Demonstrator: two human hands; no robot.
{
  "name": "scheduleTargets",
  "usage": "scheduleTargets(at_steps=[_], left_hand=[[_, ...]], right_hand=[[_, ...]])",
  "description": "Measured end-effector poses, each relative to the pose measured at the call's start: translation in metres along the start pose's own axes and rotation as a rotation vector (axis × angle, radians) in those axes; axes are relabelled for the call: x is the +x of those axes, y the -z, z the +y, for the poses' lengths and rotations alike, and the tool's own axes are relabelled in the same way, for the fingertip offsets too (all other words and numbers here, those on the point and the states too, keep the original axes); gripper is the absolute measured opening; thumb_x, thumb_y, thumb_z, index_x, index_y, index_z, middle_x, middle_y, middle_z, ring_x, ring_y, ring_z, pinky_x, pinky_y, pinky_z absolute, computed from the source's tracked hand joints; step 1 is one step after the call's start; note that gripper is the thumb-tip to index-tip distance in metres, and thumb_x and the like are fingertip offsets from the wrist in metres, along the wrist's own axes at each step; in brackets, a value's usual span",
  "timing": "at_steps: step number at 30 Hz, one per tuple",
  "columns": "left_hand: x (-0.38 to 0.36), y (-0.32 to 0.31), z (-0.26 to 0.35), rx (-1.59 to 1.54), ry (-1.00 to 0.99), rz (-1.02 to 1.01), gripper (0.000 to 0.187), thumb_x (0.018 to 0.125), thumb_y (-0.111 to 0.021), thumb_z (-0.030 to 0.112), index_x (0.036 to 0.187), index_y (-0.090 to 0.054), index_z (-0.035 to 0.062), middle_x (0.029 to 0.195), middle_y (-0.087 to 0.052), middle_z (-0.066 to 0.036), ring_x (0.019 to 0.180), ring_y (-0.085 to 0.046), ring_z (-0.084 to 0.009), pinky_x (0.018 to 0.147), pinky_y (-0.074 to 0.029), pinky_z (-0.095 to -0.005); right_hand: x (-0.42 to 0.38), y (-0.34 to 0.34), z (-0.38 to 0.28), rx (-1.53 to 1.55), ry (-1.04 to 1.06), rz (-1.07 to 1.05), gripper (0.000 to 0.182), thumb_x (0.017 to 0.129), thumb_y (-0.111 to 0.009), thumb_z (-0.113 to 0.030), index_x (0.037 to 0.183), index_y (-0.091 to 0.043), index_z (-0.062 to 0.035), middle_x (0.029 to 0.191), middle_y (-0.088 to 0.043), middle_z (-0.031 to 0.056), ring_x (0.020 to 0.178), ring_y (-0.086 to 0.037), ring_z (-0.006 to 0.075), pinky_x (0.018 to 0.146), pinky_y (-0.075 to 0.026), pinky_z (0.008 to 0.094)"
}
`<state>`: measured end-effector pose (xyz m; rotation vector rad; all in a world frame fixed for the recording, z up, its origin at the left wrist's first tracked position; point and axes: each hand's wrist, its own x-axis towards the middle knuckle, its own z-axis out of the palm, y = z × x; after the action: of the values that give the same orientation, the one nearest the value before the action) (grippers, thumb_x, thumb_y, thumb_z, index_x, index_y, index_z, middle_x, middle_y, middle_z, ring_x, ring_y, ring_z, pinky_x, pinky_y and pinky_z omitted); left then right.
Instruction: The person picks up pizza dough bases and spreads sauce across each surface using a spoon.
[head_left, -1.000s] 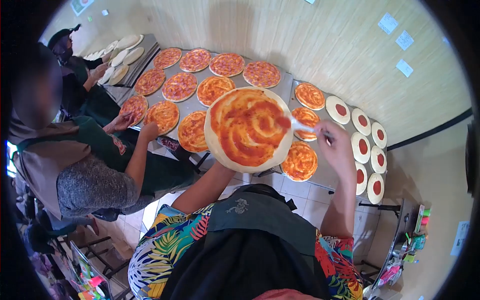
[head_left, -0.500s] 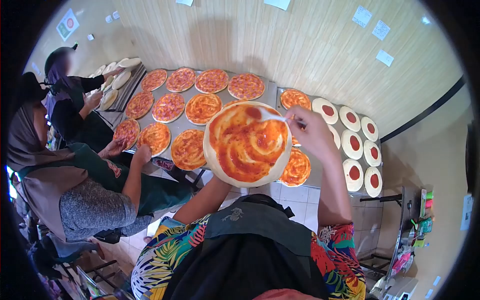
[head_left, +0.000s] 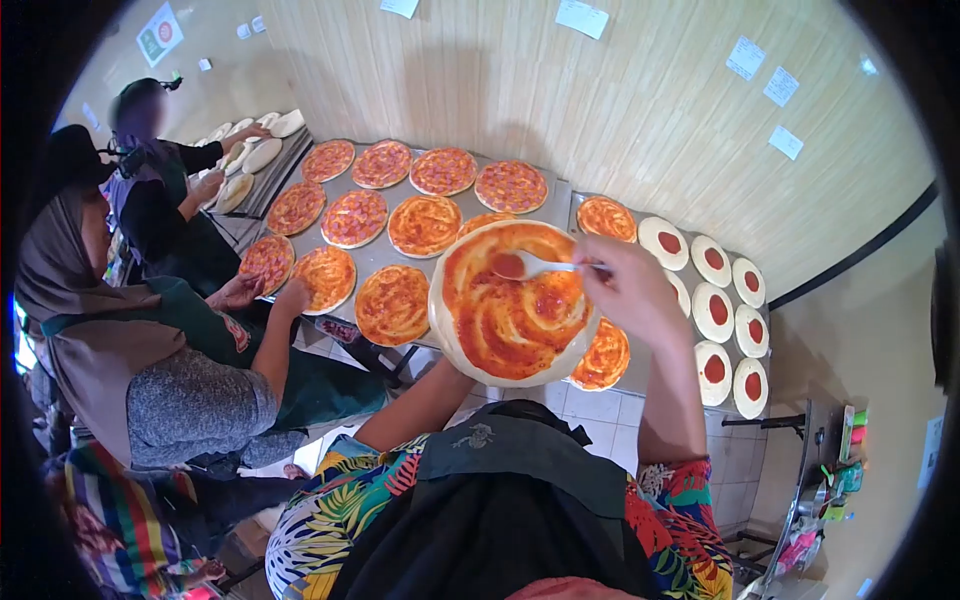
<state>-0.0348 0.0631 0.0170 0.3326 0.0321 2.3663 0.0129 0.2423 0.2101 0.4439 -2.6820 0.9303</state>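
A round pizza base (head_left: 560,355) spread with red sauce is held up over the table's front edge. My left forearm (head_left: 420,405) reaches underneath it; the hand itself is hidden below the base, which rests on it. In my right hand (head_left: 632,290) is the handle of a spoon (head_left: 545,266), fingers closed round it. The spoon's sauce-coated bowl lies over the upper left part of the sauce, which shows curved streaks. Beneath and behind the base, sauced pizza bases (head_left: 425,224) lie on the metal table.
Bases with a single sauce spot (head_left: 713,310) lie on the right tray. Topped pizzas (head_left: 443,171) line the back left. At left, a co-worker (head_left: 200,400) handles pizzas and another (head_left: 160,200) handles plain bases. A rack (head_left: 805,490) stands at lower right.
The spoon has moved left and nearer to me across the base. The whole view has shifted slightly. A person in a striped top now shows at lower left.
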Motion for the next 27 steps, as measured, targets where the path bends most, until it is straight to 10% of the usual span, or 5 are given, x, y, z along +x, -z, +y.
scheduleTargets(at_steps=[4,9,19,27], left_hand=[[0.002,-0.022,0.000,0.005,-0.027,-0.009,0.067,0.095,-0.062,0.043,0.148,-0.038,0.0081,0.147,-0.047,-0.019,0.130,-0.053,-0.0336,0.107,-0.049,-0.0490],[0.004,-0.021,0.003,0.022,-0.032,0.023,0.066,0.097,-0.059,0.044,0.147,-0.039,0.0077,0.147,-0.047,-0.018,0.132,-0.052,-0.0331,0.108,-0.048,-0.0486],[0.006,0.005,-0.005,-0.137,-0.047,-0.062,0.055,0.101,-0.051,0.043,0.144,-0.044,0.0088,0.144,-0.051,-0.016,0.130,-0.054,-0.0312,0.109,-0.047,-0.0475],[0.014,-0.002,-0.015,-0.081,-0.033,-0.055,0.057,0.101,-0.051,0.042,0.147,-0.040,0.0096,0.145,-0.050,-0.016,0.130,-0.054,-0.0311,0.108,-0.048,-0.0476]], right_hand=[[0.000,0.016,0.010,-0.018,-0.116,0.129,0.009,0.085,-0.061,-0.004,0.094,-0.061,-0.0022,0.082,-0.066,0.0147,0.075,-0.068,0.0310,0.067,-0.053,0.0393],[0.004,-0.013,0.001,-0.283,0.338,0.291,0.019,0.079,-0.067,0.000,0.097,-0.067,-0.0049,0.092,-0.067,0.0116,0.073,-0.064,0.0272,0.064,-0.051,0.0386],[-0.014,-0.048,0.002,-0.426,0.546,0.533,0.026,0.074,-0.069,0.001,0.100,-0.067,-0.0011,0.091,-0.066,0.0088,0.072,-0.061,0.0263,0.065,-0.051,0.0363],[-0.021,-0.034,-0.003,-0.142,-0.087,0.397,0.016,0.088,-0.063,-0.001,0.103,-0.063,-0.0030,0.084,-0.065,0.0139,0.071,-0.066,0.0304,0.063,-0.052,0.0387]])
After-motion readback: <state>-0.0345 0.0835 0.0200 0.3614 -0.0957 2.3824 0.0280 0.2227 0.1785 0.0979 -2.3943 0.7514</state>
